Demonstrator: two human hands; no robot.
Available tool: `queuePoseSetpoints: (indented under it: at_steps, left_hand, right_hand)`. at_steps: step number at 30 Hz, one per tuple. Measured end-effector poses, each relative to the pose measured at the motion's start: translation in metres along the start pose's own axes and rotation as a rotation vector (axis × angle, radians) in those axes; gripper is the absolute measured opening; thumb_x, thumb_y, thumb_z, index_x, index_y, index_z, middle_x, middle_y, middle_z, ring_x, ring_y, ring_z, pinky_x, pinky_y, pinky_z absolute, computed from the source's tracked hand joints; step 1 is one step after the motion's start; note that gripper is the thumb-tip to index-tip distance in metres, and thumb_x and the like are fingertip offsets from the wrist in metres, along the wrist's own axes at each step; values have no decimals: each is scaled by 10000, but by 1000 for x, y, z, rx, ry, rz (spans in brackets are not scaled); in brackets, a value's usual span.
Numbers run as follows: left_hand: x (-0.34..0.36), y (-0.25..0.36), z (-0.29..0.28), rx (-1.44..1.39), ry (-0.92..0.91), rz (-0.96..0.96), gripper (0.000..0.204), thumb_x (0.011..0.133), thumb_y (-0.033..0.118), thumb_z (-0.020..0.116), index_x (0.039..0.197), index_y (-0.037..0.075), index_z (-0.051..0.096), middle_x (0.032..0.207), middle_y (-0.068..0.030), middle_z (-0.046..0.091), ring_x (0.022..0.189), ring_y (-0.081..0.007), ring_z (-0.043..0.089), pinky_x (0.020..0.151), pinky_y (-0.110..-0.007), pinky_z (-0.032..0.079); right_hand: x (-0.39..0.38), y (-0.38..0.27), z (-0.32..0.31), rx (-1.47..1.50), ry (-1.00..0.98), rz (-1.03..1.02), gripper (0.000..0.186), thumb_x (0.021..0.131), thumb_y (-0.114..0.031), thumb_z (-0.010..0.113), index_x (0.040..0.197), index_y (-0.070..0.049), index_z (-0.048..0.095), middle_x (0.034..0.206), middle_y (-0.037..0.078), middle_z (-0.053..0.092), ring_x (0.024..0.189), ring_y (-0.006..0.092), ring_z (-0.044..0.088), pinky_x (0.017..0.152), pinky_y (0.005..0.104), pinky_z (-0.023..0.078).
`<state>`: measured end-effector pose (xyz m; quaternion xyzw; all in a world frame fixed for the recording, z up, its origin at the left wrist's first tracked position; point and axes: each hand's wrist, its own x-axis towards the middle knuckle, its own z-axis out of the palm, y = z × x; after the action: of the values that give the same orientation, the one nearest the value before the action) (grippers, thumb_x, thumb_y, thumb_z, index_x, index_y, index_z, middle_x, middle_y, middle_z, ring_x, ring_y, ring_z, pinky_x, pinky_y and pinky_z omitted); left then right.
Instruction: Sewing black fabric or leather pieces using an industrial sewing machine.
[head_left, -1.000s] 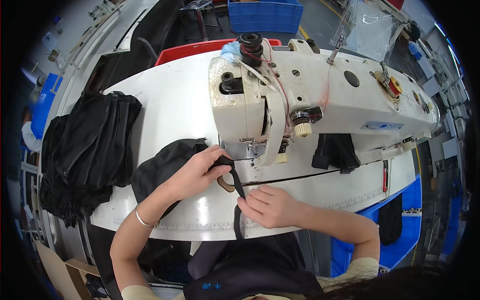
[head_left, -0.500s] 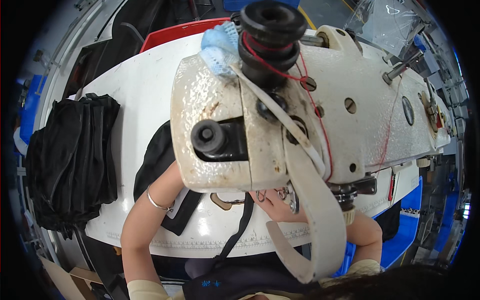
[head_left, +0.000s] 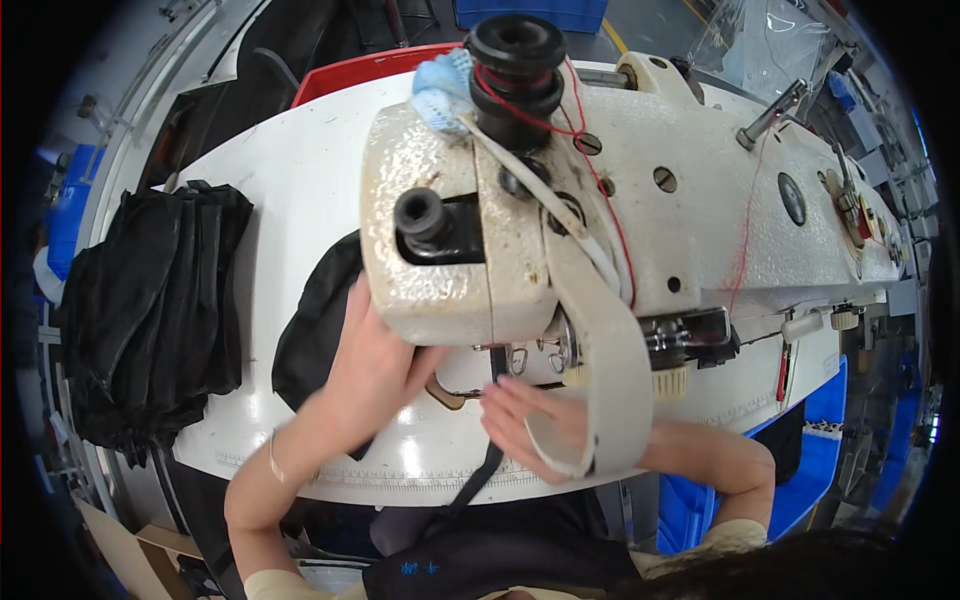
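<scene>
- Head view: left hand (head_left: 368, 375) reached to the left of the sewing machine (head_left: 430, 290), over the black cloth (head_left: 312, 350); fingertips partly hidden behind the machine's head, thumb spread from the fingers, grip on cloth: cannot tell.
- Right hand (head_left: 548, 415) sat near, to the right of the left hand; fingers stretched out, close together, tips at the black strap (head_left: 484, 470); pinched or only touched, cannot tell.
- Strap came down from below the machine's head, passed by the right fingertips, ran to the table's near edge.
- Black cloth lay on the white table (head_left: 290, 200), left of the machine, partly covered by left hand and forearm.
- Curled white band (head_left: 628, 390) hung in front of part of the right hand.
- Pile of black cloth (head_left: 160, 300) at far left, apart from both hands.
- Red tray (head_left: 370, 68) beyond the table's far edge.
- Blue bin (head_left: 690, 510) near right, below table level.
</scene>
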<state>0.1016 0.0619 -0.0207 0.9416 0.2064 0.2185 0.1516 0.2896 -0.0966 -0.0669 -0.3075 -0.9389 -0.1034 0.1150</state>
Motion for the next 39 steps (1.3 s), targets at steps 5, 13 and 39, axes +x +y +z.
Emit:
queuePoseSetpoints:
  at_steps: [5, 13, 39]
  left_hand:
    - [-98, 29, -19, 263, -56, -177, 364, 696, 47, 715, 1021, 23, 554, 1060, -175, 499, 903, -347, 515, 762, -432, 457]
    - [-68, 35, -91, 117, 88, -143, 280, 677, -149, 546, 924, -21, 573, 941, -140, 547, 830, -317, 540, 678, -375, 471]
    - [-45, 25, -15, 165, 43, 40, 287, 688, 125, 677, 937, -9, 629, 844, -76, 514, 850, -239, 544, 777, -372, 475]
  right_hand:
    - [11, -51, -20, 174, 148, -58, 309, 837, -122, 561, 1050, 90, 633, 1134, 200, 633, 1105, 321, 609, 989, 420, 479]
    - [40, -31, -22, 201, 614, -60, 290, 782, -125, 655, 1034, 19, 652, 954, 100, 626, 818, 212, 625, 723, 298, 536]
    - [58, -10, -7, 319, 411, 648, 249, 805, -92, 630, 1021, 24, 591, 1051, 210, 554, 1023, 366, 541, 983, 482, 399]
